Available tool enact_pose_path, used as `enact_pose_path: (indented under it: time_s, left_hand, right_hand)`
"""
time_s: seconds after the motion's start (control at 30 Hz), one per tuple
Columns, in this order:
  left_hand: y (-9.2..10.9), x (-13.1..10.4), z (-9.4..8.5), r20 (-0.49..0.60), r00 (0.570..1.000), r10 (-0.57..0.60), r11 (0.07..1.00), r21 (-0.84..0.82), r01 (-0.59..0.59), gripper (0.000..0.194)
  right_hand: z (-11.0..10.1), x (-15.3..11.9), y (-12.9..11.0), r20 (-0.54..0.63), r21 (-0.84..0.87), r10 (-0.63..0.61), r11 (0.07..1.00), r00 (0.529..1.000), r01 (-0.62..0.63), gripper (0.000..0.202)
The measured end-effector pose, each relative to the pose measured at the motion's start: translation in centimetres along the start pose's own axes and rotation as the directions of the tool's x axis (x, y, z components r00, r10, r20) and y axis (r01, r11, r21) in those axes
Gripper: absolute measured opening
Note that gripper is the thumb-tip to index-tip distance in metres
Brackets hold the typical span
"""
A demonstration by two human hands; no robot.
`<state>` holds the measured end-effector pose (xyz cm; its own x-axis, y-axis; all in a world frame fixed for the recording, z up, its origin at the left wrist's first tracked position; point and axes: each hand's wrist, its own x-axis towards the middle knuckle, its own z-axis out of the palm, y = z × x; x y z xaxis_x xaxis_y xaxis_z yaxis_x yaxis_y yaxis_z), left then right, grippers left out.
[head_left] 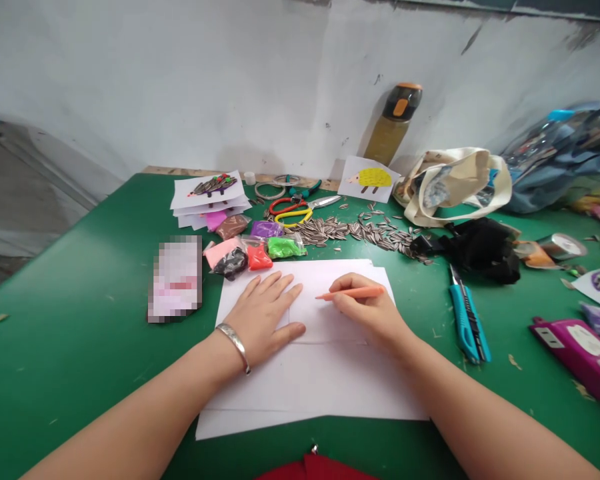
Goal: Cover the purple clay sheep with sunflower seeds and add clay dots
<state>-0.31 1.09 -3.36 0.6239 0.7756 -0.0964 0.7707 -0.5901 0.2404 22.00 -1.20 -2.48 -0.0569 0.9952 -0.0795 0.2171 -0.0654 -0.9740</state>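
White paper sheets [330, 380] lie overlapping on the green table [80, 280]. My left hand [263, 317] rests flat on the paper's left side, fingers spread, a silver bangle at its wrist. In my right hand [365, 307] is an orange pen [350, 293], its tip pointing left, close over the paper; whether it touches cannot be made out. No marks from the pen show on the sheet. Just beyond the paper lie small packets of coloured clay, among them a red one [259, 257], a green one [286, 247] and a black one [231, 263].
Sunflower seeds [380, 233] and yellow-and-red-handled scissors [295, 212] lie behind the paper. A hedgehog drawing [369, 179] leans near a bottle [393, 127]. Decorated cards [207, 190] are back left. To the right are a teal cutter [467, 320], cloth bag [455, 187] and purple case [577, 353].
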Motion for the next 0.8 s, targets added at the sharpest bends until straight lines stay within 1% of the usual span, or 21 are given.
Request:
enact_pose_path:
  time_s: [0.07, 0.1, 0.2, 0.27, 0.33, 0.5, 0.6, 0.8]
  left_hand:
    - [-0.05, -0.04, 0.07, -0.004, 1.000, 0.006, 1.000, -0.002, -0.006, 0.064]
    - [-0.08, -0.05, 0.12, -0.008, 1.000, 0.009, 1.000, -0.004, -0.009, 0.064]
    - [-0.16, -0.09, 0.31, -0.017, 1.000, 0.009, 1.000, -0.005, -0.009, 0.064]
    - [-0.14, -0.10, 0.38, -0.015, 1.000, 0.007, 1.000, 0.000, -0.007, 0.064]
    - [-0.07, -0.07, 0.39, -0.017, 1.000, 0.004, 1.000, 0.005, -0.004, 0.061]
    - [0.27, 0.08, 0.30, -0.036, 0.998, -0.055, 0.998, 0.027, 0.056, 0.055]
    - [0.47, 0.15, 0.18, -0.041, 0.996, -0.085, 0.996, 0.035, 0.086, 0.054]
    - [0.69, 0.21, -0.53, -0.021, 0.996, -0.084, 0.994, 0.066, 0.085, 0.052]
  right_hand:
    - [0.22, -0.17, -0.03, 0.017, -0.006, -0.006, 1.000, 1.000, 0.006, 0.006]
    - [0.33, -0.22, 0.00, 0.007, -0.014, -0.006, 1.000, 1.000, 0.006, 0.006]
    - [0.50, -0.15, 0.21, -0.083, -0.037, -0.006, 0.999, 0.997, 0.003, 0.006]
    - [0.46, 0.01, 0.41, -0.143, -0.014, -0.011, 1.000, 0.990, 0.009, 0.007]
    - [0.39, 0.17, 0.56, -0.171, 0.016, -0.008, 1.000, 0.985, 0.011, 0.008]
    - [0.44, 0.23, 0.57, -0.118, 0.044, 0.000, 0.999, 0.993, 0.006, 0.008]
    - [0.56, 0.12, 0.54, -0.114, 0.033, 0.028, 0.999, 0.993, -0.024, 0.006]
    - [0.63, 0.15, 0.52, -0.107, 0.087, 0.026, 0.996, 0.994, -0.017, 0.008]
